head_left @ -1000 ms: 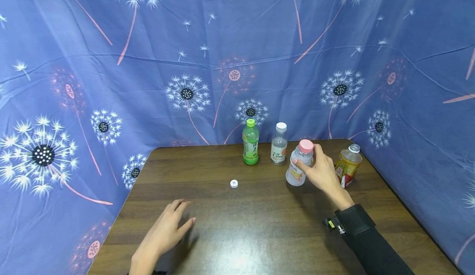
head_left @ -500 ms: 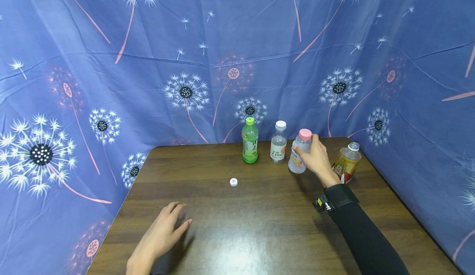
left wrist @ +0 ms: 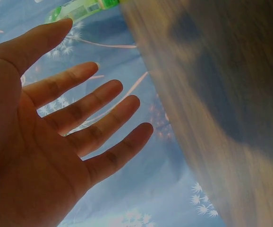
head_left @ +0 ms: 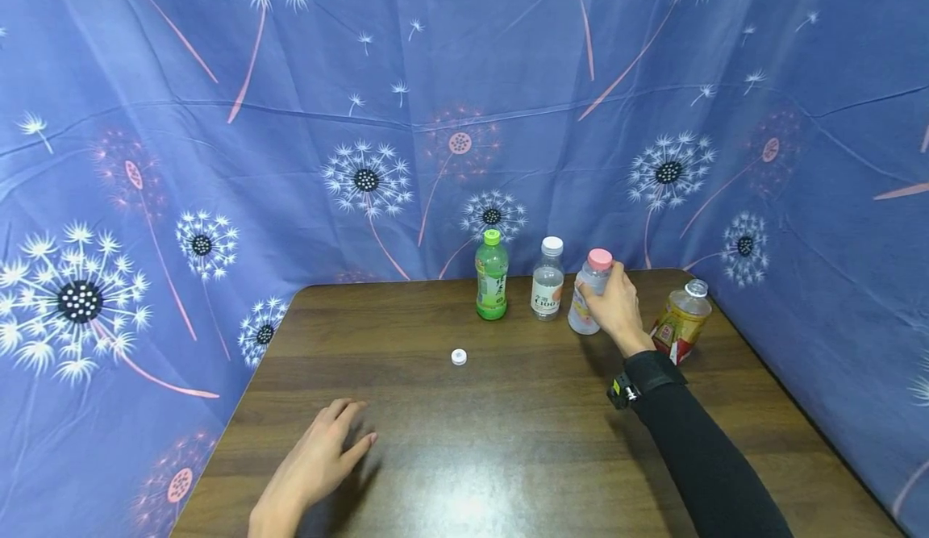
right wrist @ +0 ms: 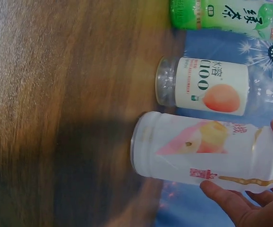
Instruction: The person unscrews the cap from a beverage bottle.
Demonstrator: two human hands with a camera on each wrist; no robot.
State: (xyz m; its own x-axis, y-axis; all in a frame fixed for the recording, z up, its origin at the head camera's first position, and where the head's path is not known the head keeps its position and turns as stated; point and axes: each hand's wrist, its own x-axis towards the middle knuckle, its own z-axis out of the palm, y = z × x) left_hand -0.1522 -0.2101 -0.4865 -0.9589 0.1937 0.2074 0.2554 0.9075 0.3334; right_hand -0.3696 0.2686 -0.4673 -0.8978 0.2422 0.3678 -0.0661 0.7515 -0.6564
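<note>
In the head view, my right hand [head_left: 617, 304] grips a white bottle with a pink cap [head_left: 599, 260]. Thumb and fingers lie on either side of its upper part. The right wrist view shows this bottle [right wrist: 198, 151] with a fruit picture on its label, its base close to the tabletop. Just left of it stands a clear bottle with a white cap [head_left: 547, 292], then a green tea bottle [head_left: 491, 284]. My left hand [head_left: 315, 457] hovers over the left of the table, fingers spread and holding nothing; its palm shows in the left wrist view.
A small white cap [head_left: 459, 356] lies on the brown wooden table [head_left: 406, 409]. At the right edge, behind my right wrist, stands a bottle with a yellow and red label [head_left: 682, 316] and a clear neck. A blue dandelion-print cloth [head_left: 290, 159] hangs around the back and sides.
My right hand has moved the pink-capped bottle back, away from me, into line beside the clear bottle, and it now stands more upright. The left hand has barely shifted.
</note>
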